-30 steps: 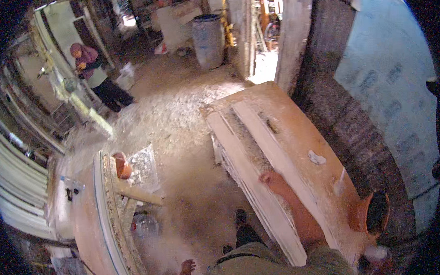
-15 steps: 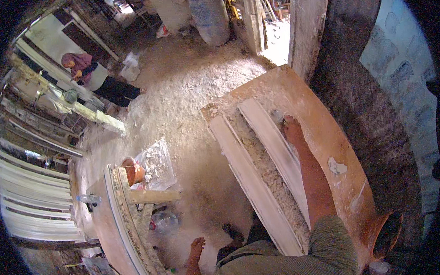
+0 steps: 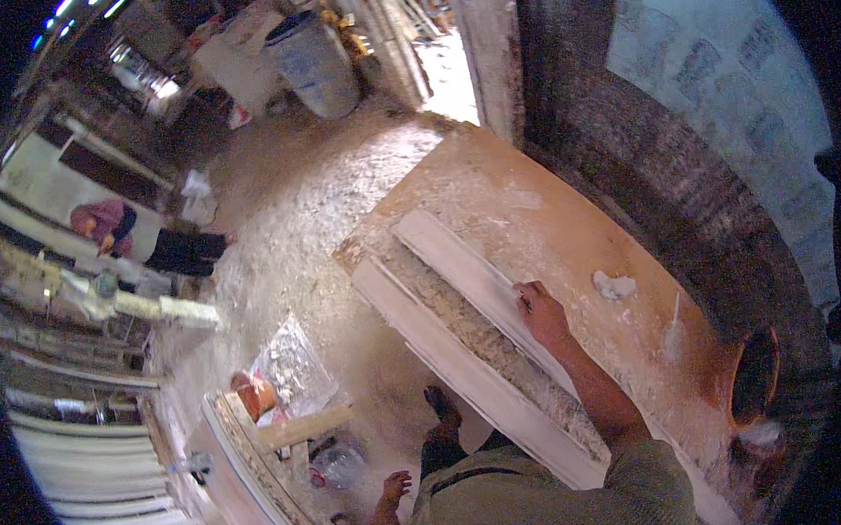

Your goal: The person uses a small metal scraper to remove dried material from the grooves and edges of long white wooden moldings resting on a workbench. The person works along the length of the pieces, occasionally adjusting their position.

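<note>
My right hand [image 3: 541,313] is at the outer edge of a long white plaster moulding strip [image 3: 463,270] lying on an orange-brown board. Its fingers are bent together; a small dark spot shows between them, but I cannot make out what they hold. A second white strip [image 3: 443,344] lies parallel on the near side. Between the two runs a rough, crumbly plaster band [image 3: 475,328]. Low in the view, my left hand [image 3: 396,489] hangs beside my body, holding nothing, fingers apart.
White plaster lump [image 3: 614,285] lies on the board [image 3: 549,205]; a dark-mouthed orange bucket [image 3: 756,379] stands at its right end. Left are another bench [image 3: 225,463], a small orange bucket [image 3: 254,394] and a plastic sheet [image 3: 298,362]. A person [image 3: 109,229] stands far left; a blue barrel [image 3: 313,65] behind.
My right hand has come back along the strip from beside a whitish patch farther up the board. The view has turned, shifting the far scene leftward. My left hand still hangs low.
</note>
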Available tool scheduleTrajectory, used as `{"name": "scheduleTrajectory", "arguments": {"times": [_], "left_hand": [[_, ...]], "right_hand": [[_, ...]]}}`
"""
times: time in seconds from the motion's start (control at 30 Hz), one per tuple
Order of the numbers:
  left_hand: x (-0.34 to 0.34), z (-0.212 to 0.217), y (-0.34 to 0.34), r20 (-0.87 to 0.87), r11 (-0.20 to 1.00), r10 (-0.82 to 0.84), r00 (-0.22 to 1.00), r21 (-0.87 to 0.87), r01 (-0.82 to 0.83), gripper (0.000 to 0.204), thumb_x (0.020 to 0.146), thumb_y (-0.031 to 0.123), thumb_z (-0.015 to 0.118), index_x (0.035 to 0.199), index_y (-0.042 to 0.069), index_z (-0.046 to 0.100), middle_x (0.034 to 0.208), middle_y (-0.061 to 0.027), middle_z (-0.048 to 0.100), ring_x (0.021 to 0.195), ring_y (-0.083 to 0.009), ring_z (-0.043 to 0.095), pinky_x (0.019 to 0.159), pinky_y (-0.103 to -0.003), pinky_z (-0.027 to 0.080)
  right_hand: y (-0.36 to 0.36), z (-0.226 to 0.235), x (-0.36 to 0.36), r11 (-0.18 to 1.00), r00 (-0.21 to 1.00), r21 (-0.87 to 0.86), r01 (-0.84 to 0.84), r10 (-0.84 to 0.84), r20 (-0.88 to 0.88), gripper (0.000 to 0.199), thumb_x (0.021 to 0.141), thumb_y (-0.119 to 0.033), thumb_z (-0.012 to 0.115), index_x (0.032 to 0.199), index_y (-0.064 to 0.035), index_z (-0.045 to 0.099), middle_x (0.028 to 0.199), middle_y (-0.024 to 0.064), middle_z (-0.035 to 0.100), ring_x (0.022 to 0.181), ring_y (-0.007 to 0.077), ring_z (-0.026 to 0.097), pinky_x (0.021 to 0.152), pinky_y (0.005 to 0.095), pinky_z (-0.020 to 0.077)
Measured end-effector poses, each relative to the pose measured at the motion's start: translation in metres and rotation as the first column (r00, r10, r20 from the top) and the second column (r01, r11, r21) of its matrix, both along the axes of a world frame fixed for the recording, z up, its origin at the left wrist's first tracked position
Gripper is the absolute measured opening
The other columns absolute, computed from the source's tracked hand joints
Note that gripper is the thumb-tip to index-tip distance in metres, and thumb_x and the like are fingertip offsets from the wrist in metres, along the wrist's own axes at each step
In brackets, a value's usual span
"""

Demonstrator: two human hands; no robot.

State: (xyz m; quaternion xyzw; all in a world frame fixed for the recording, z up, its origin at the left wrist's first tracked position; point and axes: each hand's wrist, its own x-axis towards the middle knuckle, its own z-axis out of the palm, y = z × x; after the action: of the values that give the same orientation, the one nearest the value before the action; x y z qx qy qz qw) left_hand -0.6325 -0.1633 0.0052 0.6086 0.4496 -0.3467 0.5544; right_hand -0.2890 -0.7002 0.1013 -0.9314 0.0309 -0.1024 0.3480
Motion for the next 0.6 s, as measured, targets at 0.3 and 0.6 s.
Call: {"name": "scheduleTrajectory", "arguments": {"times": [0.3,0.6], "left_hand": [[0.136,-0.034,0.059,0.229,0.986,-0.166,0.959,0.015,0.167,0.048,0.097,0.044,0.069,0.13,0.01,0.062,0.116,-0.0046,0.07,0.095,-0.0172,0.066,0.08,-0.036,0.052],[0.263,-0.045,0.112,0.252,0.972,-0.235,0.939,0.084,0.22,0.042,0.099,0.04,0.067,0.127,0.009,0.064,0.109,-0.0058,0.072,0.092,-0.0165,0.068,0.076,-0.032,0.054]], "right_hand": [[-0.003,0.038,-0.024,0.936,0.983,-0.324,-0.139,0.092,-0.156,0.022,0.099,-0.025,0.061,0.116,-0.0142,0.071,0.114,0.0078,0.067,0.092,0.0307,0.071,0.075,0.0442,0.0608],[0.095,0.045,0.21,0.807,0.942,-0.488,-0.332,0.26,-0.211,0.027,0.098,-0.026,0.055,0.096,-0.002,0.068,0.094,0.0192,0.071,0.081,0.0368,0.073,0.069,0.0533,0.0597]]}}
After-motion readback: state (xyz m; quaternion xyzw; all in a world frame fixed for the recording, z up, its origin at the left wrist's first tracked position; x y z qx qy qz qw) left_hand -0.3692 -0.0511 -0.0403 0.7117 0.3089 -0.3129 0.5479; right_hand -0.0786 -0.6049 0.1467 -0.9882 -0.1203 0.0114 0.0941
